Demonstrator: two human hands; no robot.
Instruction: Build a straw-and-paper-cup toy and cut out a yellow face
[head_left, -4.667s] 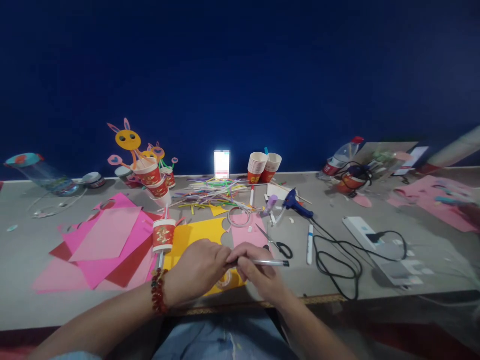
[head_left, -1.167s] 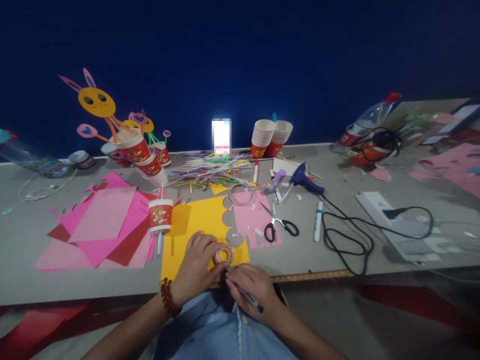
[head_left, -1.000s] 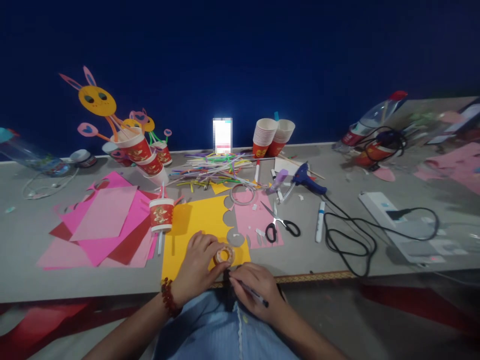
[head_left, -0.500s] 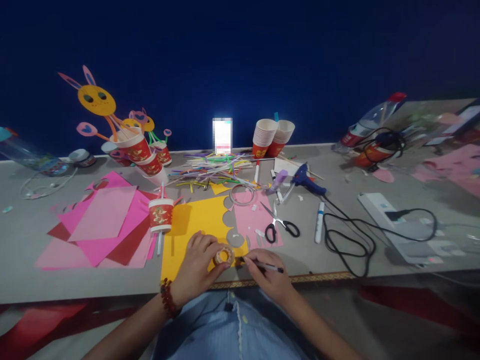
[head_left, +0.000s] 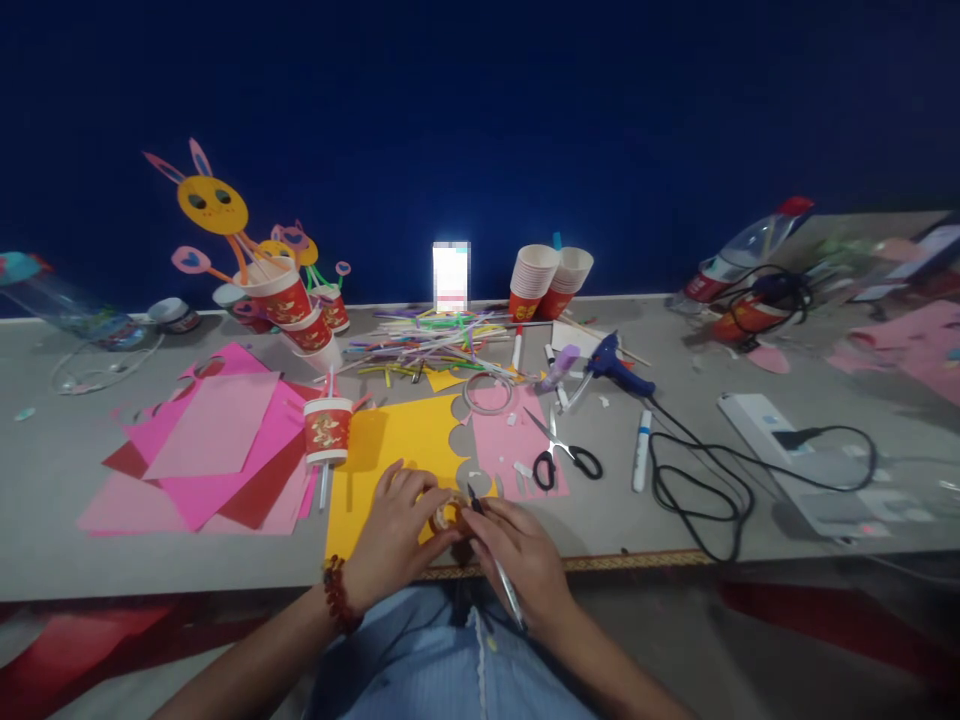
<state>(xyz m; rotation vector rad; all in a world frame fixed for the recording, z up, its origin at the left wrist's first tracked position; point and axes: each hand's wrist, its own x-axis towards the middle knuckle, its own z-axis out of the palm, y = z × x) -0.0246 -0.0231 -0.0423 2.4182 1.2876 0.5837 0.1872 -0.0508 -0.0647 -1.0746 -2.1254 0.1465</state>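
Left hand (head_left: 397, 530): held what looked like a tape roll (head_left: 441, 516).
Right hand (head_left: 529, 560): gripped a pen (head_left: 508, 588), close beside the left.
Pen: slanted beside the tape roll, dark tip forward.
Tape roll: sat over the near edge of the yellow card (head_left: 409, 430).
Scissors (head_left: 553, 443): lay open, partly across the pink paper (head_left: 502, 425).

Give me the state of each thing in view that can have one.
Left hand, closed on small ring
Right hand, gripping pen
Yellow sheet, edge cut into scallops
Scissors, blades open
Glue gun, lying on its side
Blue-ended marker, lying flat
Power strip, black plug inserted
Screen, lit
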